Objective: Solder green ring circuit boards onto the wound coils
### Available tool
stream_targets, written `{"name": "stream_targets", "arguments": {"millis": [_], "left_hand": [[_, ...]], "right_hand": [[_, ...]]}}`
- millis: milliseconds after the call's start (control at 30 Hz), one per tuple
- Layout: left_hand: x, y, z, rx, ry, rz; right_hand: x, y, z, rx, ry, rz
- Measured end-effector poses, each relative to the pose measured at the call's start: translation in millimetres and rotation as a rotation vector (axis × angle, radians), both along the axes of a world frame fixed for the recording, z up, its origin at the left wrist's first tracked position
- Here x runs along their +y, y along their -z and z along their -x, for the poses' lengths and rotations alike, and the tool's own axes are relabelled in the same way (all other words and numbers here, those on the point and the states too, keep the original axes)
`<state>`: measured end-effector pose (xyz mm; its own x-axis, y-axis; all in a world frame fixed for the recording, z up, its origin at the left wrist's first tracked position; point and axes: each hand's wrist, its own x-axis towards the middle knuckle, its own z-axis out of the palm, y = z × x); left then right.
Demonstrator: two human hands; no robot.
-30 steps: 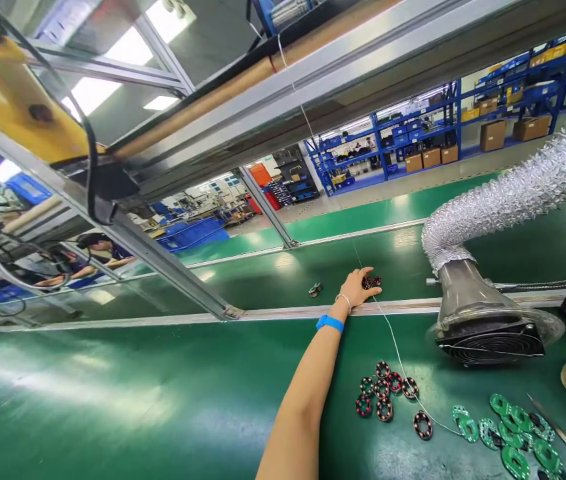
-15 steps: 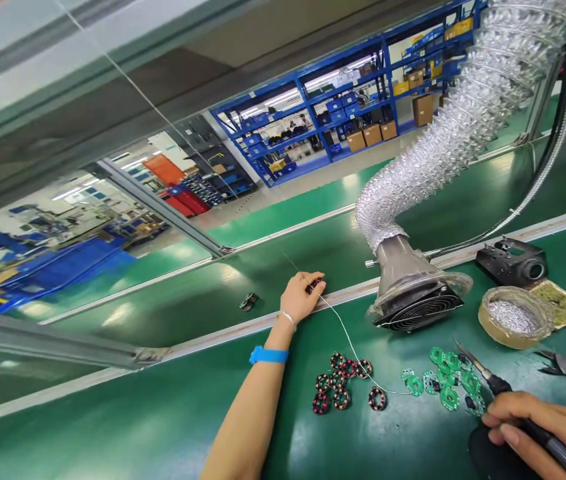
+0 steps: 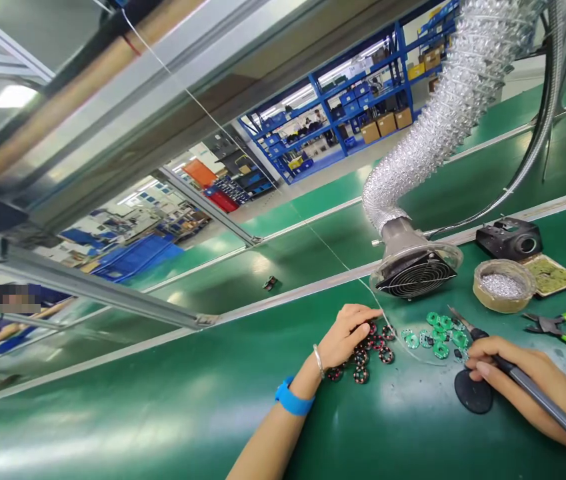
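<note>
Item, left hand (image 3: 347, 333): I am seeing it spreading palm-down over the cluster of black ring coils with red and copper windings (image 3: 375, 343), index finger reaching out straight, thumb lying apart below it; whether it is gripping a coil, I am not able to tell. It is wearing a silver bangle (image 3: 319, 361) and a blue wristband (image 3: 293, 398).

Item, right hand (image 3: 517, 373): its thumb and fingers are closing around the soldering iron (image 3: 537, 392), whose tip is pointing at the pile of green circuit boards (image 3: 437, 353).

Item, coils: these are lying on the green worktop (image 3: 363, 433), partly hiding under the left hand, just left of the boards.

Item, thin pale wire (image 3: 370, 293): running down past the left fingertips toward the boards.

Surroundings: a black disc (image 3: 473, 392) is lying below the right fingers; a round tub of silvery shavings (image 3: 495, 305), a sponge tray (image 3: 551, 275) and green-handled cutters (image 3: 547, 324) are sitting beyond; a fan-fronted fume hood (image 3: 415, 275) is standing behind.
</note>
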<state>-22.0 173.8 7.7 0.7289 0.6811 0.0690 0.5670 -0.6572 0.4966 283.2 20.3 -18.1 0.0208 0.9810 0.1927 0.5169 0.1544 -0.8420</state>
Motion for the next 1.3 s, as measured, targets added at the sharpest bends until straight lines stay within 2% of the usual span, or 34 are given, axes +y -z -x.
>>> {"name": "stream_targets", "arguments": {"millis": [100,200,300,400,533,733,833,967,1167,1300], "left_hand": [[-20.3,-9.3,-10.0,-0.002,0.001,0.01],[-44.9,-18.3,-20.6,-0.012,-0.076,-0.069],[-68.9,-21.6,-32.4,0.056,-0.063,-0.171],[-83.6,-18.4,-41.5,0.113,-0.077,-0.208],[-96.5,-12.4,-49.6,0.088,-0.069,-0.217],[-121.7,-5.2,-74.6,-0.054,0.004,-0.093],[-125.3,-1.3,-94.9,-0.203,0.055,-0.063],[-122.2,4.8,-113.8,-0.292,0.137,-0.064],[-120.5,13.0,-110.8,-0.37,0.069,-0.007],[-118.6,10.1,-106.4,-0.42,0.027,0.013]], "right_hand": [[-0.9,0.1,-2.1,0.029,-0.119,0.091],[-0.3,-0.5,-3.8,0.046,-0.132,0.09],[0.0,-2.7,-3.7,0.046,-0.133,0.067],[-1.5,-4.1,-3.4,0.022,-0.118,0.019],[-4.6,-3.1,-3.9,-0.021,-0.131,-0.033],[-5.6,-1.9,-3.6,-0.047,-0.122,-0.041],[-5.2,-3.3,-3.2,-0.039,-0.127,-0.062],[-5.0,-5.0,-3.0,-0.038,-0.09,-0.064],[-6.0,-0.4,-3.9,0.068,-0.077,-0.032],[-10.3,-0.6,-6.6,0.048,-0.073,-0.149]]}}
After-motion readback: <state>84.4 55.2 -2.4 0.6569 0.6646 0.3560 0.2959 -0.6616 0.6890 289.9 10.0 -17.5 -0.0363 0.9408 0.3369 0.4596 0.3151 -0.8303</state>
